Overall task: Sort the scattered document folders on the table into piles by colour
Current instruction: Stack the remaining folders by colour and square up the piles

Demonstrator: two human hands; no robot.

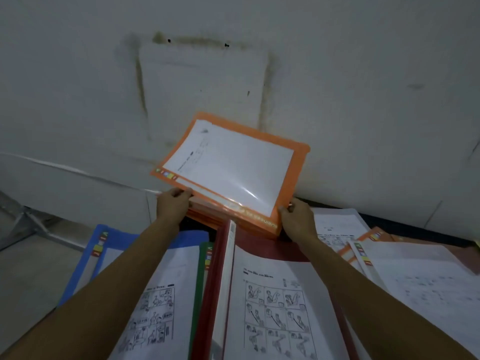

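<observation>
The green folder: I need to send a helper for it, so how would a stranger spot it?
Start at the red pile in the middle of the table, nearest the camera. The green folder lies against its left side, over the blue folder. Only a narrow green strip shows beside its sheet of cartoon panels, the sole green among blue, red and orange.

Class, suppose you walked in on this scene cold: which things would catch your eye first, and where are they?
First, the orange folder, tilted up in the middle against the wall, with the left hand and right hand gripping its near corners above an orange pile. Next, the red folder in front, and the blue folder at left.
</observation>
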